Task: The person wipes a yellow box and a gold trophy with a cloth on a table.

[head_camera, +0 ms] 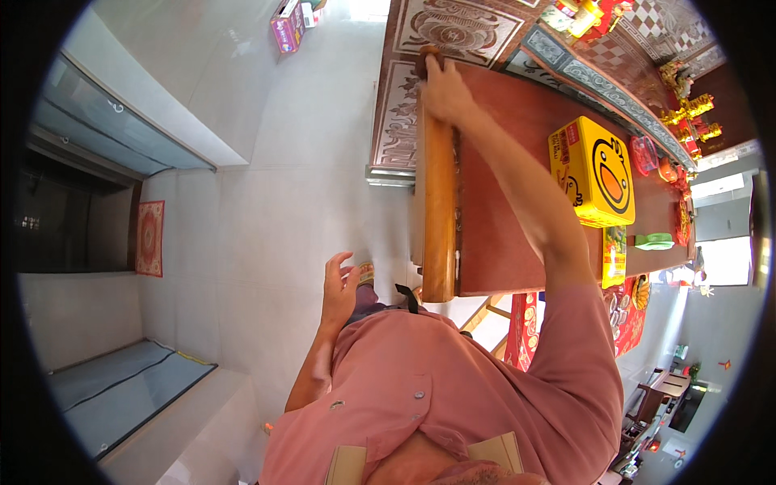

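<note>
In the head view, my right hand (447, 94) is at the far end of a red-brown tabletop (506, 242), by its light wooden edge rail (439, 212). Its fingertips meet a small dark brown thing (429, 51); whether they grip it or rest on it cannot be told. My left hand (339, 288) hangs empty over the tiled floor, fingers apart and slightly bent. Under my right forearm, towards the right, stands a yellow tin box (612, 176) with a cartoon duck face. A yellow printed packet (614, 257) lies beside the box, near a light green plastic item (653, 241).
Tiled, patterned panels (397, 118) adjoin the table's far end. Red and gold ornaments (691, 115) stand at the right. A purple carton (288, 27) sits on the floor far ahead, a red patterned mat (150, 238) at the left. A red cloth (630, 327) with dishes is at lower right.
</note>
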